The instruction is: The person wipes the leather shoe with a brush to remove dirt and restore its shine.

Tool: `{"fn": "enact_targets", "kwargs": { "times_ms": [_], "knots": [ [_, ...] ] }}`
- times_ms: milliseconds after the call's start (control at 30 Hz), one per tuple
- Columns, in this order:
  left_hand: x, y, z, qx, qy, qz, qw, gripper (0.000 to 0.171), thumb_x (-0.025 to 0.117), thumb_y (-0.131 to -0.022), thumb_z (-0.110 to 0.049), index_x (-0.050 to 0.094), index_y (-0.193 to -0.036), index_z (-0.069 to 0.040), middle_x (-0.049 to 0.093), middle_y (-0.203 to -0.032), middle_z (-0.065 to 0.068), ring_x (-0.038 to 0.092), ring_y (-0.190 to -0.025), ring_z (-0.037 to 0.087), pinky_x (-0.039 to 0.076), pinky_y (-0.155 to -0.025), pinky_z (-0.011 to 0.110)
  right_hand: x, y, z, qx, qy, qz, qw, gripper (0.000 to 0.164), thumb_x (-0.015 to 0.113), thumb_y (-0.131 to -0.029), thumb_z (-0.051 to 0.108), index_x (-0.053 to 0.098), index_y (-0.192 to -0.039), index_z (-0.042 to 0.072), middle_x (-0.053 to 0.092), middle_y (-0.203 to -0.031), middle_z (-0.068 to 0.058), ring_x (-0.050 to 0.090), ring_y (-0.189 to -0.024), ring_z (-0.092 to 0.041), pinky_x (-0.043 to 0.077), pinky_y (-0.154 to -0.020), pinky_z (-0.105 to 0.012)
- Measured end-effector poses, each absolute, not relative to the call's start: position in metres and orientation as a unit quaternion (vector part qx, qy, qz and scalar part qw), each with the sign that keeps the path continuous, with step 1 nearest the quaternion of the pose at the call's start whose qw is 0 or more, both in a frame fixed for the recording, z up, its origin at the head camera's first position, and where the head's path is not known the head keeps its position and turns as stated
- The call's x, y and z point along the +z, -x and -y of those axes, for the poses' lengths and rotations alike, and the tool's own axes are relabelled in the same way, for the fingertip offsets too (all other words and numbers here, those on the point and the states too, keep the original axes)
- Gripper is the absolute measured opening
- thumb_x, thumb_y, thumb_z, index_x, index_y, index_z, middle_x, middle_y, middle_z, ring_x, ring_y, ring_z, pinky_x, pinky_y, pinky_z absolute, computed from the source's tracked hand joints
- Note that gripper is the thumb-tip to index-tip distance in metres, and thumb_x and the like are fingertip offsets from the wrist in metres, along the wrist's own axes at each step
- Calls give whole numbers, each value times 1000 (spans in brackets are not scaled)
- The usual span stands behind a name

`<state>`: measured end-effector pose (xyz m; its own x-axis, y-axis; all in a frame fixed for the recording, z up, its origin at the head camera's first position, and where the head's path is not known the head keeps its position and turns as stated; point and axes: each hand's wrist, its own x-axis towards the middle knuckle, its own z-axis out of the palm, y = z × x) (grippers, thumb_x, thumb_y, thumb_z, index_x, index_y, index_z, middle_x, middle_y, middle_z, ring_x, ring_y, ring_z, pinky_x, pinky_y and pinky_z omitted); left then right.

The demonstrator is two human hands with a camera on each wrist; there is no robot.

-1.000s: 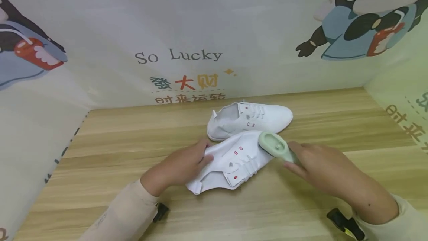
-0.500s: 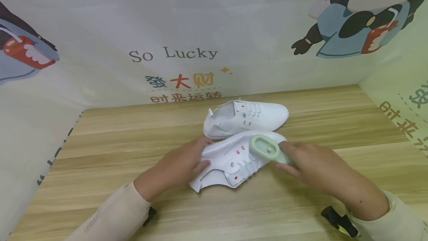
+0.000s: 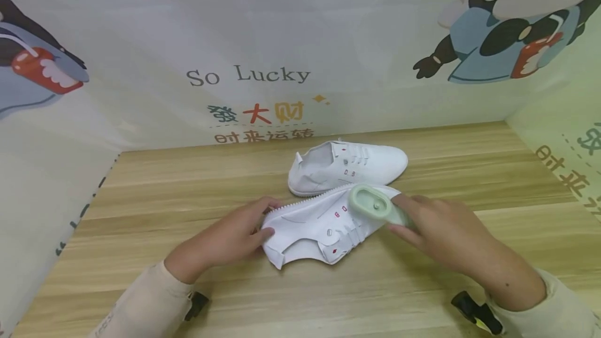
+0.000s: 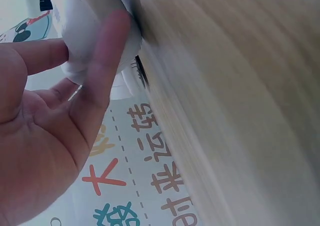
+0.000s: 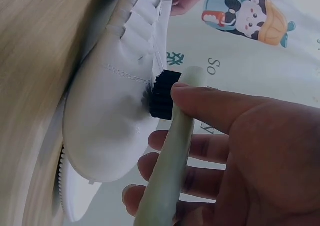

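Observation:
A white lace-up shoe point(image 3: 314, 226) lies on its side on the wooden table point(image 3: 188, 197), its toothed sole edge turned up. My left hand point(image 3: 264, 221) pinches its heel; in the left wrist view the heel point(image 4: 85, 25) sits between thumb and fingers point(image 4: 107, 60). My right hand point(image 3: 399, 216) grips a pale green brush point(image 3: 373, 205) by the handle over the shoe's toe. In the right wrist view the brush's black bristles point(image 5: 162, 93) press on the shoe's point(image 5: 107, 136) white upper. The second white shoe point(image 3: 349, 167) stands upright just behind.
Printed cartoon panels point(image 3: 249, 77) wall in the table at the back and on both sides. Bare wood lies to the left, right and front of the shoes. Black wrist-camera mounts show at my left sleeve point(image 3: 194, 304) and my right sleeve point(image 3: 476, 314).
My left hand slid back from the shoe's side to its heel, and the shoe tipped so its sole edge shows. The brush shifted slightly left over the toe.

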<state>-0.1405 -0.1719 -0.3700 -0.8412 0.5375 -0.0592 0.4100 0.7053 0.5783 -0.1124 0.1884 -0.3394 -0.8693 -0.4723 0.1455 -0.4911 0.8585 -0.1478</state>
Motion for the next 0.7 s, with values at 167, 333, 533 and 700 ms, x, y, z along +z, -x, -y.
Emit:
{"fn": "enact_targets", "kwargs": {
  "times_ms": [167,333,533,700],
  "knots": [
    [-372,141,173,292,-270,-911,109,43,60,-98,-8,49,-139,-6,64,-125,6,60,-107,16,50,-95,38,-339,113,-181,91,-255,960,70,41,74,-89,33,66,-121,9,71,-95,-6,64,-73,-18,51,-57,-37],
    [-370,141,175,301,-263,-908,124,44,57,-100,-10,47,-143,-11,63,-128,4,62,-103,14,52,-93,37,-338,111,-173,89,-259,957,100,39,77,-87,32,69,-119,12,69,-86,-3,61,-69,-16,49,-56,-36],
    [-366,143,181,315,-263,-903,128,45,56,-101,-12,51,-146,-15,63,-132,2,57,-78,6,50,-81,29,-344,108,-157,64,-273,950,139,42,79,-83,38,72,-120,19,64,-77,0,58,-62,-15,43,-50,-31],
    [-370,145,183,343,-255,-892,147,42,56,-101,-14,56,-143,-16,65,-123,4,44,-54,1,49,-63,24,-348,106,-135,47,-288,946,140,44,80,-81,41,71,-121,23,59,-74,4,54,-63,-13,40,-50,-28]
  ]
}}
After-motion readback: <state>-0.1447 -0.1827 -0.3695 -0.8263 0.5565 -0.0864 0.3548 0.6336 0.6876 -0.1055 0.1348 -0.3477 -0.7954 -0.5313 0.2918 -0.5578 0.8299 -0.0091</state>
